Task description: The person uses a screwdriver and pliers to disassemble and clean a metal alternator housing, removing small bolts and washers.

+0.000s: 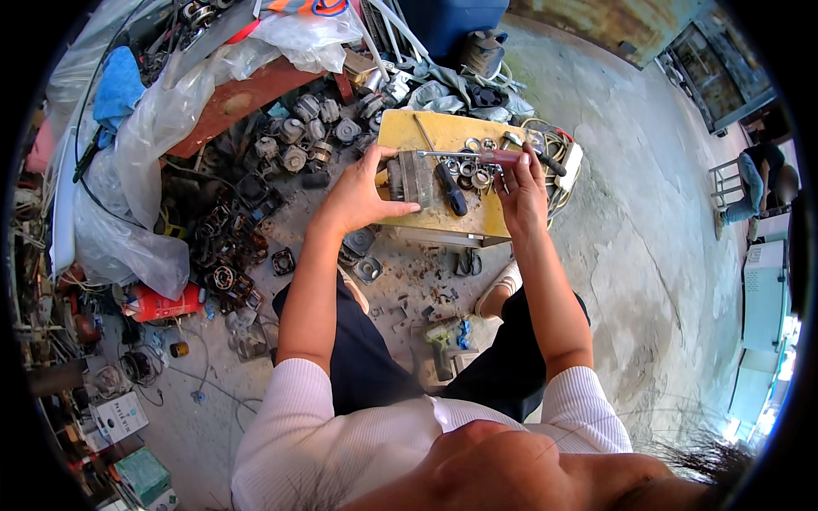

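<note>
The left hand grips a grey metal block between thumb and fingers, over the left end of a yellow table. The right hand is closed around the reddish handle of a screwdriver, its tip near the block's upper edge. Metal rings lie on the table. Beyond stands a blue bin (its contents are hidden); a white box sits lower left.

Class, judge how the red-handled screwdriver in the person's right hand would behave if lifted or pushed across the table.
The screwdriver is probably stiff: its straight, shiny shaft looks metal. It seems fairly light, since the right hand holds the handle near its fingertips. Pushed on the yellow tabletop, it might roll, as the handle looks roughly rounded.
</note>
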Available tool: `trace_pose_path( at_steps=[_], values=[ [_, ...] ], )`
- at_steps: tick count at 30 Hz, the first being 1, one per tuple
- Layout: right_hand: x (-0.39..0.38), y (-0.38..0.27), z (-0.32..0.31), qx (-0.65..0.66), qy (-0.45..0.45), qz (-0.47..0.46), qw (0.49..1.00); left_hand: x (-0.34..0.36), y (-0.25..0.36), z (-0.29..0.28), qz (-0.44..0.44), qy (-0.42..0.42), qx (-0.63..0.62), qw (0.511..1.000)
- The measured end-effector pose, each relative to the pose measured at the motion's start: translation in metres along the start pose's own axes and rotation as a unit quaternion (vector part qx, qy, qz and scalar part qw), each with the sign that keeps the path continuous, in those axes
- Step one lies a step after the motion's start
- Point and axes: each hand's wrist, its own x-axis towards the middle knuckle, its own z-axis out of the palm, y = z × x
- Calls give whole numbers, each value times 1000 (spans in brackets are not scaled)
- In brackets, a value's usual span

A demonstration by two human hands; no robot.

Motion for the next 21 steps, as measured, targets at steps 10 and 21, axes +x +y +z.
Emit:
trace_pose_path(
  at_steps=[10, 21],
  values=[
    [-6, -3, 9, 17, 20, 10, 1000, -3, 1, 0, -4, -11, 6, 1000],
    [-3, -2, 2, 24, 12, 10, 1000, -5, -3, 8, 33, 17, 60, 998]
  ],
)
